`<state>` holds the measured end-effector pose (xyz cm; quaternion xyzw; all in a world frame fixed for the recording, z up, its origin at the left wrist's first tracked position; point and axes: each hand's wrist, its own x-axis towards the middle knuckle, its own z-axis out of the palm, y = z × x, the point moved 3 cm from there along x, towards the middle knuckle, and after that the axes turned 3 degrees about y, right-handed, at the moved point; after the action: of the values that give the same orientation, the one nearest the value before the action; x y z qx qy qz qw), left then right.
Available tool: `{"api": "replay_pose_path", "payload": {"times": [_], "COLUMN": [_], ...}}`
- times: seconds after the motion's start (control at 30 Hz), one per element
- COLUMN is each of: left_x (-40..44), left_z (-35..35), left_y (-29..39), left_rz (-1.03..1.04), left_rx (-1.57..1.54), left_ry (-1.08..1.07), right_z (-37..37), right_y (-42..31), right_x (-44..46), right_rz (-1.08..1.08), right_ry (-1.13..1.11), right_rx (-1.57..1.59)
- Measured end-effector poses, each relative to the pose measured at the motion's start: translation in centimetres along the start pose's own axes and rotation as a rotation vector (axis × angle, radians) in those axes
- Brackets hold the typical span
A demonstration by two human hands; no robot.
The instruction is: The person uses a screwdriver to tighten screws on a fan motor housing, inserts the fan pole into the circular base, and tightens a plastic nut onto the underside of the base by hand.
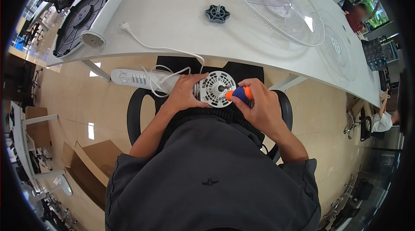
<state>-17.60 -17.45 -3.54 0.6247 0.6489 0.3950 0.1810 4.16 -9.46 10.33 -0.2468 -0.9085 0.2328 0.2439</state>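
Note:
My left hand [183,94] is closed around the side of a white fan motor head [210,83] held over my lap. Its round slotted face points up, with a metal shaft at the centre. In my right hand [264,105] is a screwdriver [241,94] with an orange and blue handle, pointing at the motor face near the shaft; its tip is too small to make out. A white control panel [137,79] with a row of buttons extends left from the motor head. A white power cord [166,50] loops over it and runs up onto the table.
On the white table [173,10] lie a dark star-shaped knob [217,14], a fan grille with clear blades [283,4] and another grille [337,45]. A black round base [82,19] with a white pole sits left. Below left stands an open cardboard box [88,162]. Another person [382,121] sits right.

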Motion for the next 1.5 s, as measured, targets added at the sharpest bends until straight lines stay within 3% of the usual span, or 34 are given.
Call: {"api": "replay_pose_path", "payload": {"times": [0.27, 0.4, 0.47, 1.3, 1.5], "left_x": [-0.3, 0.1, 0.1, 0.0, 0.0], "left_z": [-0.1, -0.2, -0.2, -0.1, 0.0], "left_y": [0.1, 0.2, 0.1, 0.0, 0.2], "left_rz": [0.002, 0.022, 0.016, 0.050, 0.041], "left_rx": [-0.002, -0.018, -0.015, -0.025, -0.028], "left_ry": [0.001, 0.007, 0.001, 0.044, 0.040], "right_z": [-4.2, -5.0, -3.9, -2.6, -3.1], "right_y": [-0.2, 2.6, 4.2, 4.0, 2.4], "right_x": [-0.5, -1.1, -1.3, -0.8, 0.3], "right_rz": [-0.089, 0.088, 0.164, 0.157, -0.005], "right_ry": [0.043, 0.207, 0.202, 0.093, 0.079], "right_rx": [0.094, 0.117, 0.090, 0.103, 0.049]}}
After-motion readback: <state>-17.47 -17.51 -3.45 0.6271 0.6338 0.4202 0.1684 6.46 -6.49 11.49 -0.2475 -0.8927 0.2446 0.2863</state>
